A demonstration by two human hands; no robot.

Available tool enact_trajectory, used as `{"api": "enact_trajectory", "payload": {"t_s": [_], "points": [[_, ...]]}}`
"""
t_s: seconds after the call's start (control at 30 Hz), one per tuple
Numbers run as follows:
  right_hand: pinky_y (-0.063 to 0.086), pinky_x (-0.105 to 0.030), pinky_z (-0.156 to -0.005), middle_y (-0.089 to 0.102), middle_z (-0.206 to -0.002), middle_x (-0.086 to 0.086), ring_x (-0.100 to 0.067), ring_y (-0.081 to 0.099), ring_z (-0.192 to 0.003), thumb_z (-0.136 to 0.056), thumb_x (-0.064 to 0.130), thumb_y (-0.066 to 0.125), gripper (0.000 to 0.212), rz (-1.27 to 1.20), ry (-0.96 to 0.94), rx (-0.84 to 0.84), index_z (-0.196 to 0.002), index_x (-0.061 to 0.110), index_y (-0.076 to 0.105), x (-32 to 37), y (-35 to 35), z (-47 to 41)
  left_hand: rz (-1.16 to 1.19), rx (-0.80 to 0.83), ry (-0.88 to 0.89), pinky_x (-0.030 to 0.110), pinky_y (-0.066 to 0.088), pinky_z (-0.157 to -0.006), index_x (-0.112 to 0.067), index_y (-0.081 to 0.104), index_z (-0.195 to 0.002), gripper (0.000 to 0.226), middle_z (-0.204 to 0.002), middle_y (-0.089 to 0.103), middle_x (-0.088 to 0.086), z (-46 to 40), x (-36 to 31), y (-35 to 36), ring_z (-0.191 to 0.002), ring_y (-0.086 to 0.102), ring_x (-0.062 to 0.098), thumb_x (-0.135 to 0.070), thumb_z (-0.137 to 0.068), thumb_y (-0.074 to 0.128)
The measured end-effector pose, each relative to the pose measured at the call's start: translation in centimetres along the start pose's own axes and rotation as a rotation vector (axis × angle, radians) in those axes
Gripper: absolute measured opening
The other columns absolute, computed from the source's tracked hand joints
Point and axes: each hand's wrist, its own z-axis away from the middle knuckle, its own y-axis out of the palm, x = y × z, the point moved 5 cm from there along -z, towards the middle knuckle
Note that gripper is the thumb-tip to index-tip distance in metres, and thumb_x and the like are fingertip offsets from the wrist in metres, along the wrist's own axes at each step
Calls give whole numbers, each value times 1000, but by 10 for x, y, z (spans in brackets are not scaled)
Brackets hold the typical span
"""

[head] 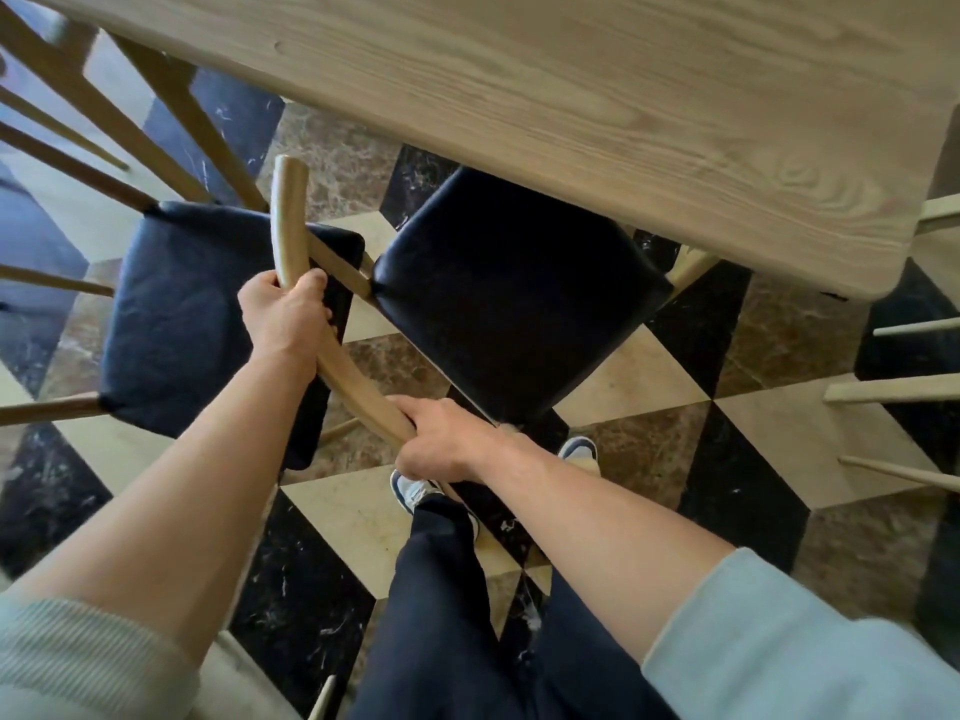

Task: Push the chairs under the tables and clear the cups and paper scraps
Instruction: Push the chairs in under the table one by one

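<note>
A wooden chair with a dark padded seat (514, 298) stands in front of me, its far part under the light wooden table (597, 111). Both my hands grip its curved wooden backrest (353, 376). My left hand (285, 314) holds the rail's upper left stretch. My right hand (441, 439) holds its lower right end. A second chair with a dark seat (208, 314) stands to the left, beside the first and apart from the table edge. No cups or paper scraps are in view.
The floor is chequered marble in black, cream and brown (649, 376). Wooden legs of other furniture (893, 392) stick in from the right edge. More wooden legs (78, 85) cross the upper left. My legs and shoes (415, 491) are below the chair.
</note>
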Motion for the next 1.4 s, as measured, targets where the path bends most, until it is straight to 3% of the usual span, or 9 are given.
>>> {"api": "enact_trajectory", "payload": {"t_s": [0.2,0.33,0.47,0.6,0.83,0.97,1.17,1.3,1.4], "points": [[44,-29,-53,64,-89,5,-14,62,-74,-67,21,60,66,89,5,57,-127,47,51,-13,-2,7,29,-73,-83,40,66,-62,-9,67,-109,31,-73,66,2,13,26,-6,-55,66,7,-31,-88,68],[44,-29,-56,61,-86,9,-13,61,-74,-60,24,59,77,251,6,29,-132,49,50,-15,-38,11,107,-87,-130,48,66,-68,-11,64,-103,32,-75,67,3,7,25,10,-58,66,15,-35,-82,67],[49,-35,-58,61,-88,2,-21,61,-76,-56,27,67,48,377,66,16,-102,37,59,-33,-74,22,111,17,-157,38,60,-58,-19,53,-107,32,-103,70,15,7,18,35,-72,67,21,-39,-83,62],[41,-32,-54,61,-83,0,-20,60,-70,-56,32,71,27,445,125,-31,-79,30,58,-57,-109,40,157,89,-196,28,50,-47,-24,44,-103,28,-96,65,8,26,11,68,-72,65,21,-37,-82,59],[49,-36,-61,62,-87,-1,-20,62,-76,-56,35,70,29,535,182,-27,-82,32,56,-89,-142,62,204,162,-280,52,63,-81,-19,35,-117,31,-100,56,6,59,13,106,-91,67,27,-28,-96,55],[46,-34,-60,60,-86,0,-19,60,-75,-56,34,69,30,546,195,-36,-80,32,53,-99,-142,69,147,181,-281,51,64,-80,-20,33,-121,34,-106,57,8,66,14,111,-95,68,30,-26,-96,54],[48,-35,-60,61,-85,0,-20,60,-74,-57,31,70,28,559,238,-44,-83,27,59,-109,-146,85,100,389,-309,56,65,-73,-20,25,-131,43,-118,59,15,81,18,117,-98,72,36,-32,-100,53],[55,-38,-74,65,-94,-1,-18,64,-84,-65,40,73,31,508,280,11,-92,30,61,-106,-147,88,-23,523,-282,51,64,-79,-22,24,-125,45,-126,56,12,81,12,111,-104,67,29,-42,-101,57],[53,-40,-88,65,-107,7,-13,63,-98,-68,58,67,51,379,252,-39,-115,42,60,-82,-141,88,-206,607,-194,37,56,-75,-11,29,-143,67,-118,62,8,78,0,93,-92,65,21,-57,-99,52]]}}
